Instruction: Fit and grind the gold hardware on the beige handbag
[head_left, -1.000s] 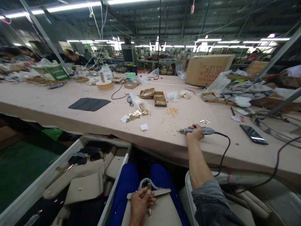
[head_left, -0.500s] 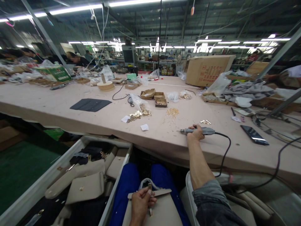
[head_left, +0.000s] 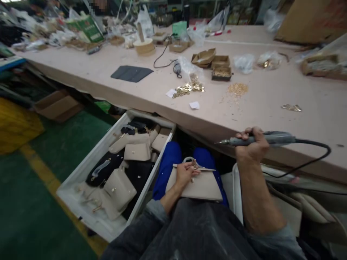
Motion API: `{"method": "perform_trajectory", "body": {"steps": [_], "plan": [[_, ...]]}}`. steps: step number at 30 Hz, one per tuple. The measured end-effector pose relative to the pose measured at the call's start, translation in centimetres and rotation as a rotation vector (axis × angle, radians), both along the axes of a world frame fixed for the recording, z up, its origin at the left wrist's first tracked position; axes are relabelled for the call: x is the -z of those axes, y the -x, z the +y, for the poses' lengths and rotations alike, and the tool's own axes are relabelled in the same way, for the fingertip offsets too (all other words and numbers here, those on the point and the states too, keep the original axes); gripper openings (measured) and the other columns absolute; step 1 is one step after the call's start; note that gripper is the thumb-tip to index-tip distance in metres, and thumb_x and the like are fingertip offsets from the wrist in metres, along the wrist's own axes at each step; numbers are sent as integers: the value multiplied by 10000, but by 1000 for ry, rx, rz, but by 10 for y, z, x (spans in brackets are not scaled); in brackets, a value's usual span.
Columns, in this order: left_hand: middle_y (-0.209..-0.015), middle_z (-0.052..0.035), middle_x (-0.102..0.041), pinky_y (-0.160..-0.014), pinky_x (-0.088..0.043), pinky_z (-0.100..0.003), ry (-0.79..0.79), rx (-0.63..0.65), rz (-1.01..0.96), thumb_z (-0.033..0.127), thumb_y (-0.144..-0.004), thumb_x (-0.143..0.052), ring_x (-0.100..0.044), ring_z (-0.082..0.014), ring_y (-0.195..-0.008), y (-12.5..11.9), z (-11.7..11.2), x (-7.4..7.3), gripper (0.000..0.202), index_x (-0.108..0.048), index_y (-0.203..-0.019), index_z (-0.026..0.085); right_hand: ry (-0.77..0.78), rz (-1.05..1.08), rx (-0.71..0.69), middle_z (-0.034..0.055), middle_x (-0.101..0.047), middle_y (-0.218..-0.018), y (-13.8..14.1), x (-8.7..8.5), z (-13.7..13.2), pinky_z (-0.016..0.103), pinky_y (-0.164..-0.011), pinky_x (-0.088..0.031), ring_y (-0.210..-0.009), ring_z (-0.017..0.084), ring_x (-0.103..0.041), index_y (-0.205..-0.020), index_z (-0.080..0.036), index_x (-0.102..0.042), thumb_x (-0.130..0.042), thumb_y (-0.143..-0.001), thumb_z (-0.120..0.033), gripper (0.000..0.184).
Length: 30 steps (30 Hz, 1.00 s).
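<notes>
A beige handbag (head_left: 206,186) lies across my lap, its flap edge raised a little. My left hand (head_left: 186,174) pinches the bag's flap by the gold metal clasp (head_left: 194,162) at its middle. Below the fingers a second small gold fitting (head_left: 192,180) shows on the bag's front. In my right hand (head_left: 252,142) is a grey electric screwdriver (head_left: 279,138), held level at the table's front edge with its bit pointing left. A black cable runs from its rear end. My right fingers wrap round its body.
To my left stands a white bin (head_left: 100,229) of beige and black bags; another bin (head_left: 237,191) is at my right. On the table (head_left: 151,92) lie gold plates (head_left: 184,89), a heap of small gold parts (head_left: 238,89), cardboard boxes (head_left: 221,74) and a dark flat piece (head_left: 132,73).
The view has tipped down and turned left. My right hand has lifted the electric screwdriver off the table and brought it toward the bag. My left hand stays at the clasp.
</notes>
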<state>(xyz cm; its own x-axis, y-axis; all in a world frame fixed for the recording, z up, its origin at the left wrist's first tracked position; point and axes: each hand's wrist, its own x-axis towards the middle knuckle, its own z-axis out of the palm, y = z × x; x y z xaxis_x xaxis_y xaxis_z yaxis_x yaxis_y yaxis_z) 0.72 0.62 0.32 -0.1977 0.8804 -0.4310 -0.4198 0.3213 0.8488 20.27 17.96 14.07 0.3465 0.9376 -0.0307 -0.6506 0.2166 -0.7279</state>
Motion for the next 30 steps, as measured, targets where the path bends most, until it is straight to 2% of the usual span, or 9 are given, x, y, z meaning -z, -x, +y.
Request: {"method": "perform_trajectory", "body": {"steps": [4,8,14,22,30], "plan": [[-935,-192,-754,-621,-627,-220,18,-5,-13,163,-821,-668,-779,-238,-743,-1,-1,8,268,-740,-1035,19,61,-88,-113,-64,-571,-690,48,22,-67,233,-521,-516,-506,84,-479,-871,-222,-547,-789,-750,-243,272],[-953,-184,-759,-603,-632,-226,33,-29,-34,101,-802,-618,-775,-233,-715,-2,0,9,255,-749,-1009,28,47,-180,-112,-52,-582,-670,78,39,-100,245,-516,-500,-488,84,-482,-840,-200,-582,-791,-786,-271,227],[-929,-181,-760,-614,-637,-226,41,-38,-45,95,-796,-645,-772,-232,-703,-2,0,3,219,-756,-972,24,-7,-295,-105,-37,-587,-662,92,45,-109,255,-513,-498,-488,96,-506,-800,-189,-606,-783,-816,-274,198],[-887,-178,-758,-587,-625,-215,24,-42,-55,111,-766,-655,-772,-238,-707,-3,-1,5,215,-748,-936,19,-8,-349,-111,-24,-586,-655,99,50,-114,255,-528,-506,-490,97,-499,-779,-186,-618,-777,-829,-297,200],[-874,-179,-760,-617,-629,-230,21,-40,-59,134,-763,-656,-764,-223,-696,-3,-1,-1,274,-752,-986,7,22,-450,-211,-20,-593,-651,98,48,-121,253,-562,-506,-534,110,-526,-752,-191,-641,-785,-861,-350,241]]}}
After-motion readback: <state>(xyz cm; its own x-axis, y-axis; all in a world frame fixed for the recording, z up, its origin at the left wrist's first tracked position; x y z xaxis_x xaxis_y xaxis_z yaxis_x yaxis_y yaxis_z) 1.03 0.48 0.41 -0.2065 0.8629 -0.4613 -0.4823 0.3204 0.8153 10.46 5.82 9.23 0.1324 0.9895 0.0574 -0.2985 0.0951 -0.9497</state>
